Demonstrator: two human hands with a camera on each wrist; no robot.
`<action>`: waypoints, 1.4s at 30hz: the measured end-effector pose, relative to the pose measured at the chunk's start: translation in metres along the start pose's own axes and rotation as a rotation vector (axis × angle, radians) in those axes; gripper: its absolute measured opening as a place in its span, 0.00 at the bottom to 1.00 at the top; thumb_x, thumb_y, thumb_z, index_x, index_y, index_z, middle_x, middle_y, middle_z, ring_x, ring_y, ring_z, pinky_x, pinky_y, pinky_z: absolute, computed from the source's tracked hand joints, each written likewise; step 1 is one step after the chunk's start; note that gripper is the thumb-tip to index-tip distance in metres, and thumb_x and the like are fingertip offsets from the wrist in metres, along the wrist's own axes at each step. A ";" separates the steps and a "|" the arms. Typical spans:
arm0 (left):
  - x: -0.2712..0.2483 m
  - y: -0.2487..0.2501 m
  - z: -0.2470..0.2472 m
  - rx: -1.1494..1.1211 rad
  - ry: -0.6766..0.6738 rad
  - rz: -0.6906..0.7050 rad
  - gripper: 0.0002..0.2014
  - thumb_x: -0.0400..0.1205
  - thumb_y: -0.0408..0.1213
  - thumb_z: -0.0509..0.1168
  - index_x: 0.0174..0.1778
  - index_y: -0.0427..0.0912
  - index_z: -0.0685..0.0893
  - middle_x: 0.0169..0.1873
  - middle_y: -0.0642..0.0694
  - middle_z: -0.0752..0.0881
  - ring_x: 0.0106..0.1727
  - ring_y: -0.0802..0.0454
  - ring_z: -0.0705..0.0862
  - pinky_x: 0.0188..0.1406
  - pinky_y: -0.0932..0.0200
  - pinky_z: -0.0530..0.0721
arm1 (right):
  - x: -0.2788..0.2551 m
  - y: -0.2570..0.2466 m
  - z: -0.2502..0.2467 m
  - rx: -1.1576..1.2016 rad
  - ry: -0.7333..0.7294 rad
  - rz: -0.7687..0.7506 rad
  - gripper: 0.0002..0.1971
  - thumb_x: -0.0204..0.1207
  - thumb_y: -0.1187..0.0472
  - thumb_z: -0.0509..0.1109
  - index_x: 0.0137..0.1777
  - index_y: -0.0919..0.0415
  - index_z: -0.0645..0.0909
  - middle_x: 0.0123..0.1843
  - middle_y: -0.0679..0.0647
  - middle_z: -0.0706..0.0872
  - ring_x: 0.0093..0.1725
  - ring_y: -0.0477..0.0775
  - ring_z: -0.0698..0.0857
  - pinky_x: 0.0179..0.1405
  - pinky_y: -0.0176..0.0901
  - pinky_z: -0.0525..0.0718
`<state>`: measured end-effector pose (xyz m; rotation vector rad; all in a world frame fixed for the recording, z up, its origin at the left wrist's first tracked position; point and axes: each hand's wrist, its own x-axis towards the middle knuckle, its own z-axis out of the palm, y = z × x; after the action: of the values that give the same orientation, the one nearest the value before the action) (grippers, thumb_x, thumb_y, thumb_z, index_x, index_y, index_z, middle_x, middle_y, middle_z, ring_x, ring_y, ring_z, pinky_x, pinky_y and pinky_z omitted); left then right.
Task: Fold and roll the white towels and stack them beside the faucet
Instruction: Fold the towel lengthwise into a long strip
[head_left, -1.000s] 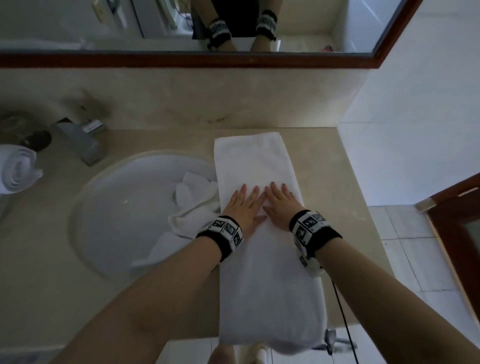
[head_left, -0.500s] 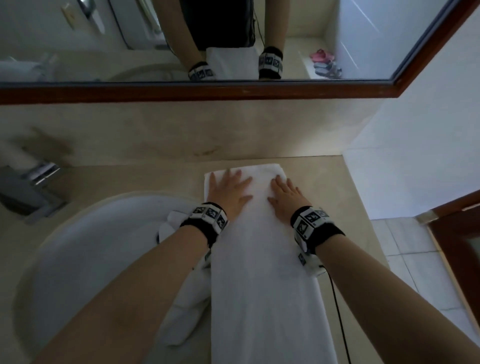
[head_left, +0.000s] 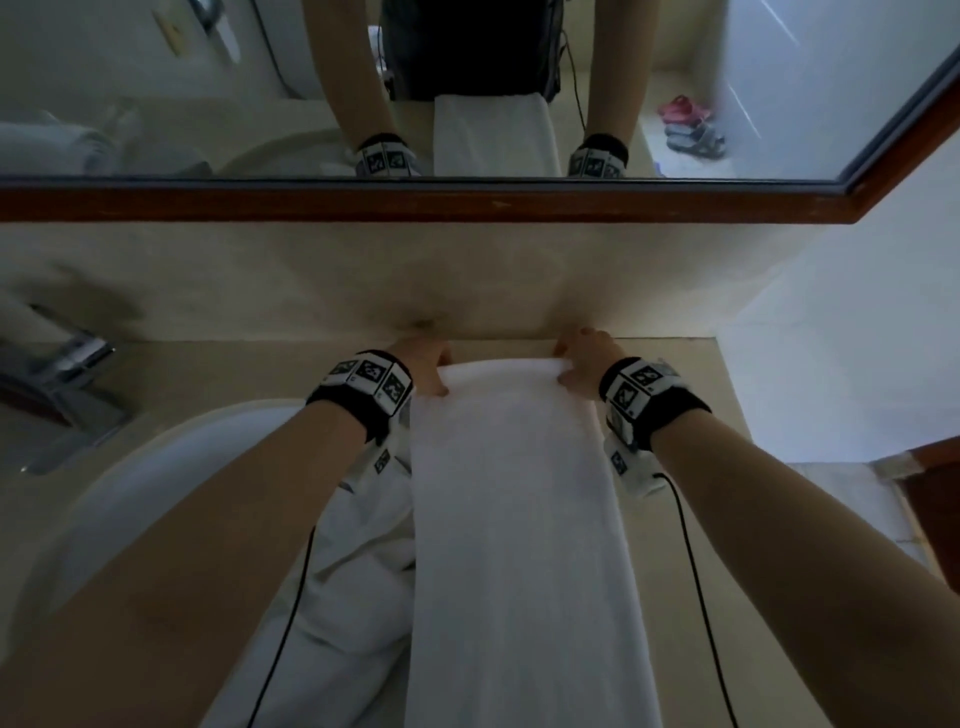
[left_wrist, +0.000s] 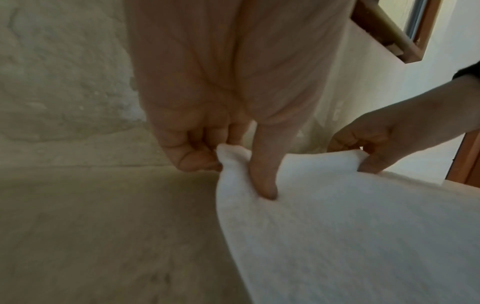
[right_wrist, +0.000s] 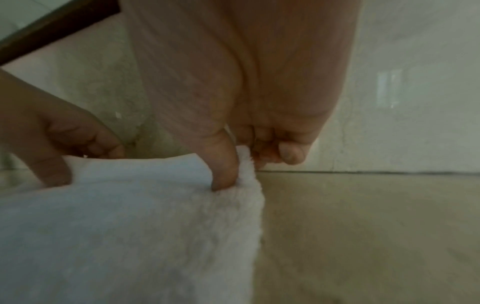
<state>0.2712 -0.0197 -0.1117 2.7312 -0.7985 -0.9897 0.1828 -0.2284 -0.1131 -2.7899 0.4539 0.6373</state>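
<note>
1. The folded white towel (head_left: 519, 519) lies as a long strip on the beige counter (head_left: 670, 364), just right of the sink basin (head_left: 119, 467), its far end by the backsplash (head_left: 311, 280).
2. The left hand (head_left: 423, 366) pinches the far left corner, thumb (left_wrist: 262, 164) on top and fingers curled behind.
3. The right hand (head_left: 584, 358) pinches the far right corner the same way.
4. A loose white towel (head_left: 358, 597) lies in the sink basin, touching the strip's left edge.
5. The faucet (head_left: 57, 374) stands left of the sink basin.

Faucet (head_left: 57, 384) blurred; towel (head_left: 519, 519) cut off below.
</note>
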 end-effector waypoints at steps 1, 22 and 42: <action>0.000 0.001 -0.002 0.006 -0.020 0.019 0.23 0.78 0.36 0.70 0.69 0.36 0.77 0.66 0.39 0.81 0.65 0.41 0.80 0.61 0.54 0.78 | 0.000 0.001 -0.002 0.005 -0.010 -0.010 0.19 0.77 0.62 0.67 0.68 0.60 0.76 0.70 0.59 0.76 0.69 0.62 0.76 0.66 0.49 0.77; -0.020 -0.013 0.020 -0.138 0.040 0.133 0.23 0.74 0.39 0.75 0.65 0.41 0.80 0.62 0.42 0.80 0.61 0.46 0.81 0.59 0.52 0.84 | -0.034 0.010 0.003 0.025 -0.035 -0.174 0.20 0.69 0.58 0.78 0.60 0.61 0.82 0.61 0.57 0.79 0.60 0.59 0.79 0.58 0.46 0.78; -0.015 0.036 0.022 0.080 0.083 0.306 0.11 0.80 0.32 0.65 0.57 0.37 0.84 0.58 0.40 0.83 0.60 0.44 0.79 0.57 0.59 0.74 | -0.069 0.058 0.013 -0.010 0.108 -0.138 0.13 0.83 0.57 0.59 0.58 0.55 0.85 0.59 0.56 0.84 0.60 0.60 0.81 0.58 0.47 0.79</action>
<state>0.2322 -0.0407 -0.1096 2.5844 -1.2185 -0.7913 0.0989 -0.2613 -0.1028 -2.8447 0.2753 0.4622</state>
